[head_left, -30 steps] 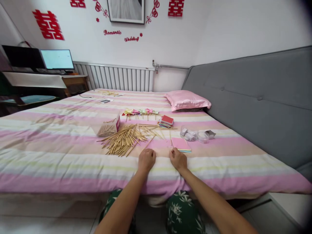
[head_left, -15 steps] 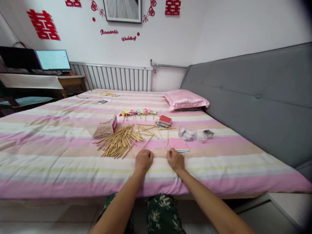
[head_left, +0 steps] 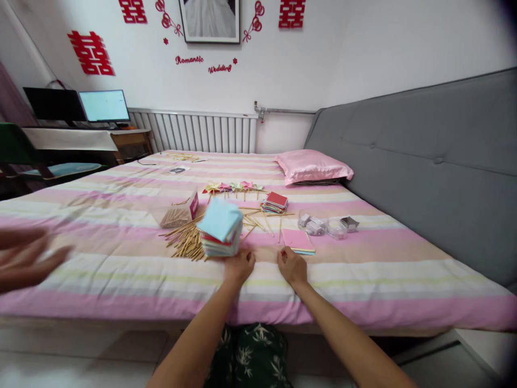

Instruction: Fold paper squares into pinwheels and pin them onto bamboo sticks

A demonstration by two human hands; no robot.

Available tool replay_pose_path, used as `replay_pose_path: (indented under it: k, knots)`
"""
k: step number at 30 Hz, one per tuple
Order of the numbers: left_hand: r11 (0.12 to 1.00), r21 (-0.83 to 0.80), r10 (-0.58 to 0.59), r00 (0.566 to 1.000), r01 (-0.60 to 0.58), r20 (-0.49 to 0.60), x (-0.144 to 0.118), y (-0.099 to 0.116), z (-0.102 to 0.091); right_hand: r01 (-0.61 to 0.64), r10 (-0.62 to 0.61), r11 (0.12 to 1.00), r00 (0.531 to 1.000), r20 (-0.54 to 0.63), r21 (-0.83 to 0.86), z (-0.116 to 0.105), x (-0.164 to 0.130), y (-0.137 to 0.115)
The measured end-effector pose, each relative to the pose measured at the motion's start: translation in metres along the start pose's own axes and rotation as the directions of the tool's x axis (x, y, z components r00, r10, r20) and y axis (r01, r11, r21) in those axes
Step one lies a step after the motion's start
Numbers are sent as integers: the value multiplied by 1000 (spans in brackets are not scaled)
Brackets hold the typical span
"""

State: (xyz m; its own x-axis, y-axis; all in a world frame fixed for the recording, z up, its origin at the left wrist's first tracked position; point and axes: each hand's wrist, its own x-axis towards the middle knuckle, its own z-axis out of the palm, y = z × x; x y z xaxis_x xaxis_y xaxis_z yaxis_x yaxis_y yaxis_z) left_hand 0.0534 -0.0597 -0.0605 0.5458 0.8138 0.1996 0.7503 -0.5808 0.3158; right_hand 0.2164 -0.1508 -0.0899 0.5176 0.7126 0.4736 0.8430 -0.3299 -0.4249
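Observation:
My left hand point(head_left: 240, 266) rests on the bed in a loose fist, with nothing visible in it. A tall stack of paper squares point(head_left: 220, 221), light blue on top, is beside it at the upper left; it looks tilted and blurred, and I cannot tell whether it touches the bed. My right hand point(head_left: 292, 265) is also a loose fist on the bed, close to a small pile of pink-topped paper squares point(head_left: 298, 240). Wooden sticks point(head_left: 186, 243) lie in a heap, partly hidden behind the tall stack.
Another person's blurred hand point(head_left: 30, 260) enters at the left, fingers spread. Further back are a clear box of sticks point(head_left: 177, 214), paper pinwheels point(head_left: 236, 187), a red-topped card stack point(head_left: 276, 201), clear containers point(head_left: 315, 225) and a pink pillow point(head_left: 313, 166).
The tall blue-topped paper stack and the other person's hand have come into view at the left. My two hands stay where they were; the camera view has shifted slightly.

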Motion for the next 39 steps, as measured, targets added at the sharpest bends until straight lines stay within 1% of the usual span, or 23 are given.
replay_pose_path:
  k: [3,9,13,15,17,19,21,25,29,33,36,39]
  knots:
    - [1000,8,-19,1000,19,18,1,-1,1,6,-6,1000,1000,3,0,-1,0,0]
    - [1000,2,4,1000,-4,23,-1,-2,2,13,-13,1000,1000,0,8,1,-1,-1]
    - [1000,-5,11,1000,-11,16,-1,-4,2,28,-28,999,1000,2,20,-3,-2,-2]
    - [1000,-13,16,1000,-16,9,-2,-5,2,73,-74,997,997,10,34,-7,2,-7]
    - [1000,-21,23,1000,-23,-2,-3,-6,2,162,-164,985,986,32,57,-9,9,-17]
    - [999,-26,28,999,-28,-16,-4,-7,2,268,-274,960,960,64,85,-6,21,-31]
    - [999,-26,27,999,-27,-32,-4,-8,2,356,-367,928,925,97,114,3,34,-47]
    - [999,-23,21,997,-22,-70,-5,-10,3,448,-474,877,867,152,175,29,59,-72]
    - [999,-32,7,994,-11,-113,-5,-13,5,509,-558,823,807,195,250,47,73,-85]
    - [999,-53,-5,990,-2,-140,-5,-17,9,556,-639,758,737,219,340,56,79,-93]
    - [997,-76,-6,989,-5,-148,-5,-19,11,557,-674,722,700,236,410,59,84,-96]
    - [995,-99,-12,989,-3,-150,-4,-20,13,519,-686,701,677,266,489,59,89,-97]
